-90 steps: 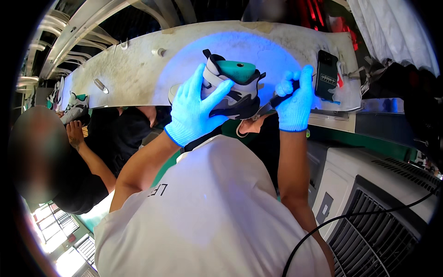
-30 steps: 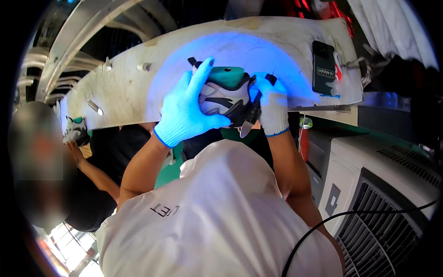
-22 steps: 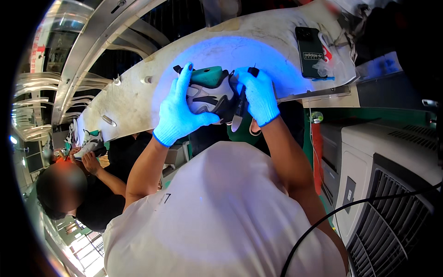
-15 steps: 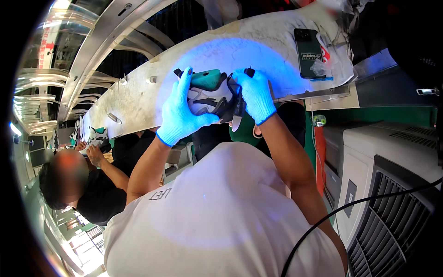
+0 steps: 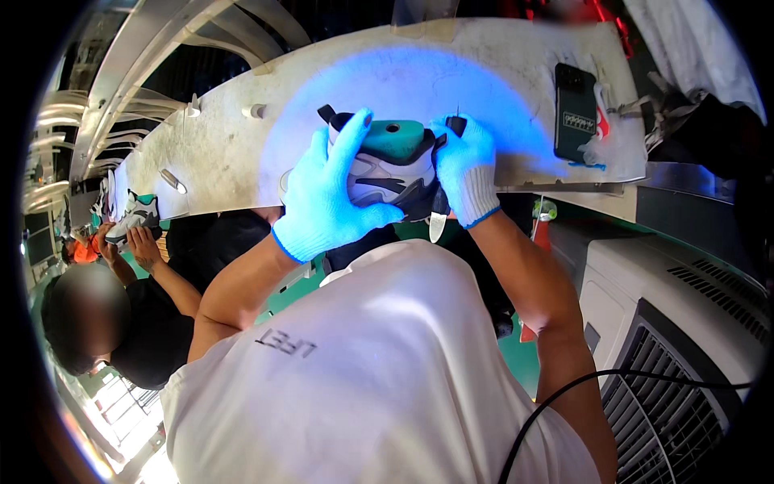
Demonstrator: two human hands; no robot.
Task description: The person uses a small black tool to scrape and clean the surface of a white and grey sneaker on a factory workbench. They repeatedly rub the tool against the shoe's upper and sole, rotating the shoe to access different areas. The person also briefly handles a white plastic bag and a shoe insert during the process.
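Holding a grey, white and black sneaker (image 5: 385, 173) with a green plastic last in it above the pale bench (image 5: 242, 153), we have both gloved hands on it. Our left hand (image 5: 329, 203) wraps the near side with the fingers spread over the upper and the thumb underneath. Our right hand (image 5: 466, 171) closes around the heel end, fingers curled together on it; a small dark tool tip (image 5: 456, 125) pokes above the knuckles and a pale blade-like piece (image 5: 436, 226) hangs below the wrist, though we cannot tell exactly how these are held.

We judge the main risk to be that pale piece: it sits close to our forearm and shirt, and a twist of the shoe could drag it against cloth or skin. The shoe is also off the bench, carried only by our grip, so smooth gloves could let it slip. A black cable (image 5: 613, 387) crossing near our right elbow could snag.

On the bench's right end lies a black phone (image 5: 576, 111), a flat upright rectangle bearing a small pale label with red-and-white scraps beside it. Our white shirt (image 5: 363, 379) carries grey lettering near the left shoulder. Farther left, another person's hand (image 5: 145, 242) holds a similar shoe (image 5: 133, 216).
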